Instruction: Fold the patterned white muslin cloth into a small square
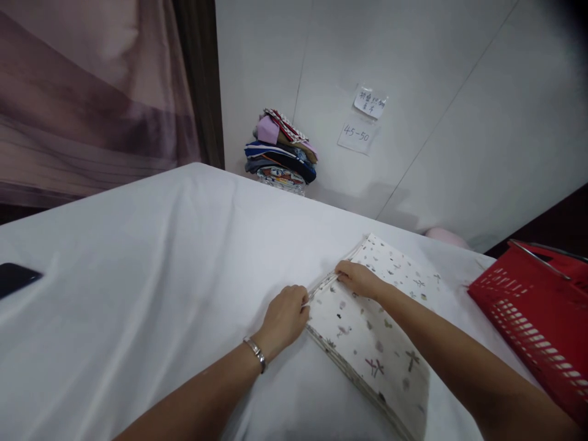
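Observation:
A folded white cloth (362, 331) printed with small palm trees and birds lies in several layers on the white-covered table. My left hand (287, 315), with a silver bracelet on its wrist, is closed on the near end of the cloth's left edge. Farther along that same edge, my right hand (358, 278) pinches the gathered layers between thumb and fingers. My right forearm crosses over the cloth and hides part of it.
A red plastic basket (537, 318) stands at the right. Beyond the table's far edge rises a stack of folded clothes (282, 150) against the wall. A dark flat object (17, 278) lies at the left. Two paper notes (356, 135) hang on the wall.

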A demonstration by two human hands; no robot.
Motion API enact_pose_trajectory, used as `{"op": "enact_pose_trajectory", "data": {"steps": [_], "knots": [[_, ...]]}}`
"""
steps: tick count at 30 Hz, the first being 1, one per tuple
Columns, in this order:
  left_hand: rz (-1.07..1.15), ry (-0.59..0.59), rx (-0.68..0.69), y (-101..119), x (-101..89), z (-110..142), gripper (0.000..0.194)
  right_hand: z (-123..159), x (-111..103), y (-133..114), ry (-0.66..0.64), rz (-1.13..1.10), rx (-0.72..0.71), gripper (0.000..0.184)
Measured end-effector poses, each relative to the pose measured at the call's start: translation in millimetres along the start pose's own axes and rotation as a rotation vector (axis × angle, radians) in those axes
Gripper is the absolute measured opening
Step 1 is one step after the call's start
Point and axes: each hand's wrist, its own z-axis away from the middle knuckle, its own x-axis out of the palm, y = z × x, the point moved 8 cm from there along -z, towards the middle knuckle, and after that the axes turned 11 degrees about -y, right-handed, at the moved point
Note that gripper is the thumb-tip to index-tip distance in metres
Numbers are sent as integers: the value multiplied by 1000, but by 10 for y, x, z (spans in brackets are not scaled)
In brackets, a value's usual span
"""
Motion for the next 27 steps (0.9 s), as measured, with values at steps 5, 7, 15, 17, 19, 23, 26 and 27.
{"op": "enact_pose_trajectory", "data": {"steps": [5, 7, 15, 17, 19, 23, 26, 27], "knots": [[10, -34, -43, -29, 22, -16, 19, -10, -18, -17, 66, -28, -55, 21], [9, -29, -38, -27, 15, -18, 16, -26, -12, -34, 75, -21, -71, 23], [29, 7, -53, -49, -1, -10, 6, -108, 24, -68, 69, -28, -58, 23], [35, 14, -61, -56, 1, -6, 7, -120, 26, -81, 60, -42, -63, 24], [39, 24, -57, -55, -2, -3, 8, -128, 34, -73, 46, -58, -54, 25], [27, 19, -60, -57, -5, -8, 13, -162, 86, 12, 27, -117, -21, 25], [7, 5, -66, -55, -7, -14, 17, -205, 114, 126, 58, -221, 1, 28], [2, 6, -63, -52, -10, -13, 18, -221, 131, 172, 52, -265, 16, 28]]}}
